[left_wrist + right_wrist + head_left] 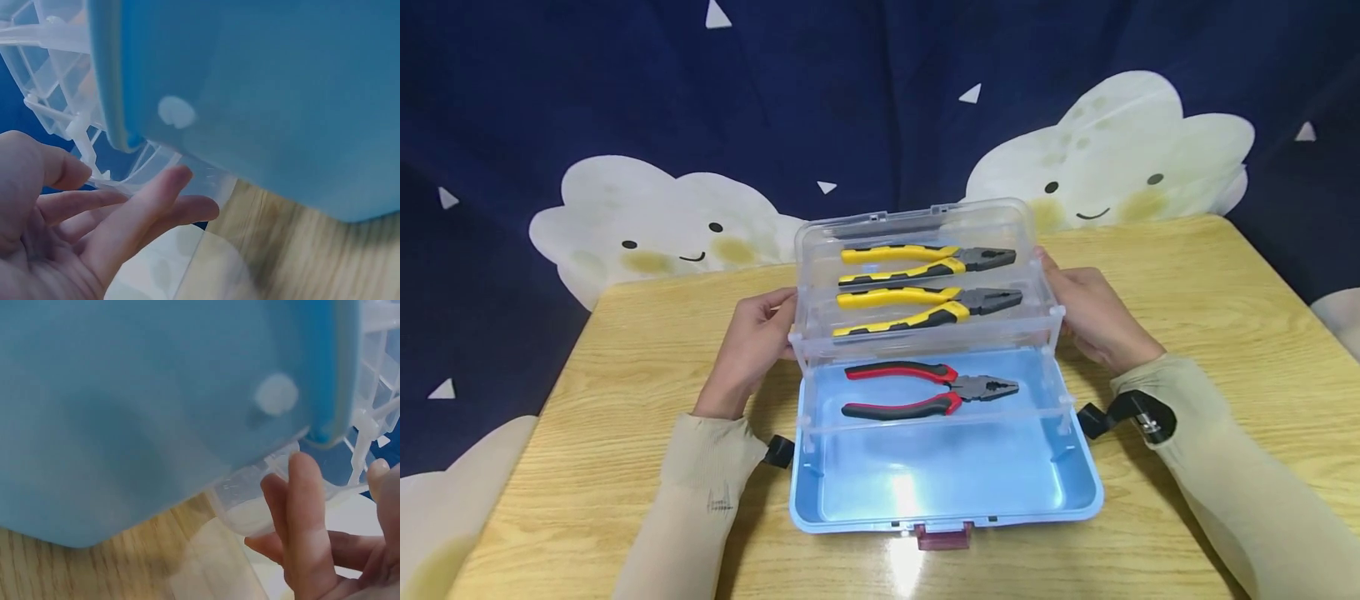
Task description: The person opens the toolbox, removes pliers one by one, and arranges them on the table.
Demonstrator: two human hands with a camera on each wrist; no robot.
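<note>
A blue toolbox (947,475) stands open, with its clear lid (917,218) and clear trays raised at the back. Two yellow-and-black pliers (951,265) lie one above the other in the clear upper part. Lower down are red-and-black pliers (966,387); whether they rest in a clear tray or on the blue floor, I cannot tell. My left hand (748,346) holds the lid's left side, its fingers (134,219) against the clear plastic. On the opposite side my right hand (1093,317) grips the lid, partly hidden behind it in the head view.
The box sits on a wooden table (1180,292). A dark blue cloth (865,92) with white clouds and triangles hangs behind. A pinkish latch (943,538) hangs at the box's front edge. Black mounts (780,452) show at both wrists.
</note>
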